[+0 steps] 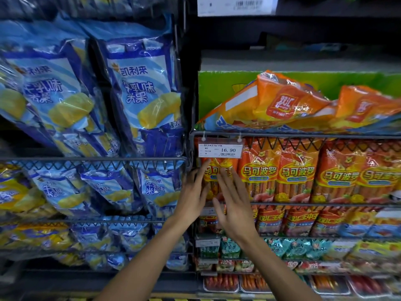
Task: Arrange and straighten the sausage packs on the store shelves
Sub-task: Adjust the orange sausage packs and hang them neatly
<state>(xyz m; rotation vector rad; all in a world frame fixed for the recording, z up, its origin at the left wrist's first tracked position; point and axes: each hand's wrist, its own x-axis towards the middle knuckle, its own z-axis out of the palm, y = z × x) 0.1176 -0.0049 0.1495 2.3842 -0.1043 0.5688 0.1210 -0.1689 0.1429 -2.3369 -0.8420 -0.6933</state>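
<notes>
The leftmost orange sausage pack (213, 179) at the wire shelf's (303, 135) left end is pressed by the left hand (192, 198) and right hand (233, 205), fingers straight.

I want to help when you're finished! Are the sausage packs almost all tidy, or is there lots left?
Partly. The upright orange sausage packs on the wire rack look neatly lined up. Right now the left hand and right hand press flat, no grip, on the leftmost orange pack under the white price tag. Still left: the orange packs lying crooked on the shelf above.
</notes>
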